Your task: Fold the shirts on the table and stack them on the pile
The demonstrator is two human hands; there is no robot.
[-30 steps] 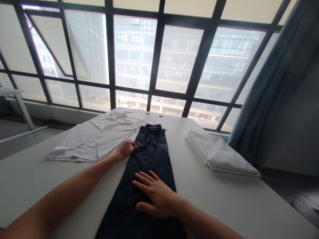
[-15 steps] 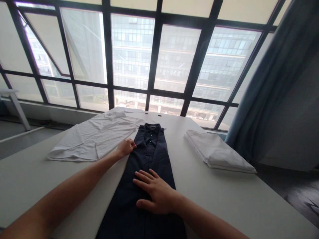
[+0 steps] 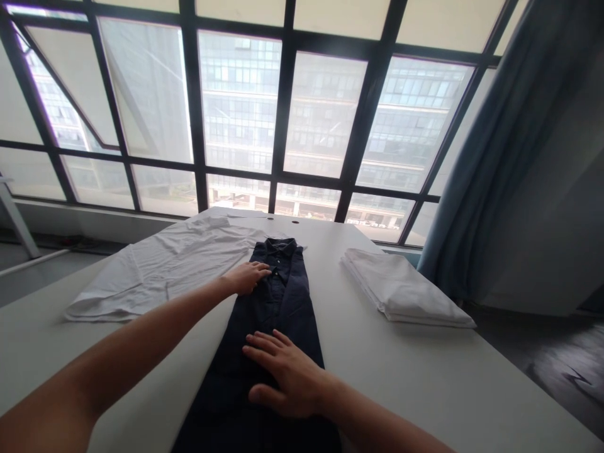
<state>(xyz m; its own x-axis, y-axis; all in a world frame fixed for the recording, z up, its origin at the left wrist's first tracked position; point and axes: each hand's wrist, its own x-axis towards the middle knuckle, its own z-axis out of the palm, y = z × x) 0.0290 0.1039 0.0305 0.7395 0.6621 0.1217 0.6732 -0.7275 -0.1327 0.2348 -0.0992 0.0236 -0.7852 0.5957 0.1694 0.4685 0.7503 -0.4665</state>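
Observation:
A dark navy button-up shirt (image 3: pixel 292 308) lies face up on the white table, folded into a long narrow strip with its collar at the far end. My left hand (image 3: pixel 248 277) rests on the shirt's left side just below the collar, its fingers stretched over the cloth near the buttons. Lower down, my right hand (image 3: pixel 287 374) lies flat across the shirt's front with fingers spread. Neither hand grasps the cloth. The near end of the shirt runs out of view at the bottom.
Spread out on the left of the white table (image 3: pixel 377 371) is a white shirt (image 3: pixel 155 264), slightly wrinkled. A folded stack of white cloth (image 3: pixel 406 286) sits on the right. Behind are tall windows (image 3: pixel 240 107) and, at the right, a blue curtain (image 3: pixel 476 157).
My left hand has moved from the shirt's left edge inward onto its front, and its curled fingers have straightened. My right hand stays flat on the shirt. The view has shifted slightly.

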